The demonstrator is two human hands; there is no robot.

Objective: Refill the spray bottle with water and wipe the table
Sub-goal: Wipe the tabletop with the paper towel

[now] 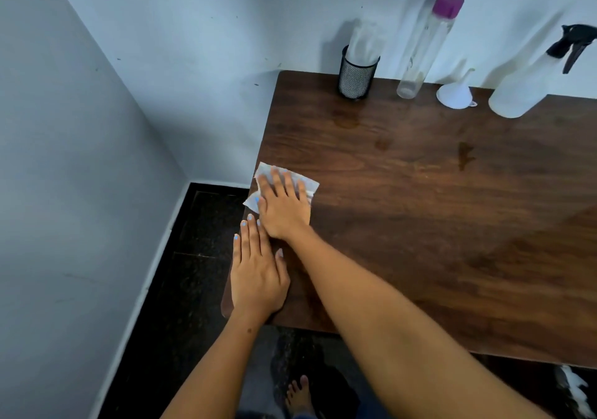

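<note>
My right hand (pixel 284 205) lies flat on a white paper towel (pixel 310 185) at the left edge of the dark wooden table (pixel 420 224), pressing it down. My left hand (pixel 256 273) rests flat on the table's near left corner, fingers apart, holding nothing. The white spray bottle (pixel 529 85) with a black trigger head stands at the back right. A tall clear water bottle (pixel 423 47) with a purple cap stands at the back against the wall. A white funnel (pixel 454 93) sits upside down between them. Wet marks (pixel 465 156) show on the wood.
A black mesh holder (pixel 357 76) with white paper towels in it stands at the back left of the table. White walls close in on the left and behind. A dark floor (pixel 193 257) lies left of the table, with my bare foot (pixel 298 396) below.
</note>
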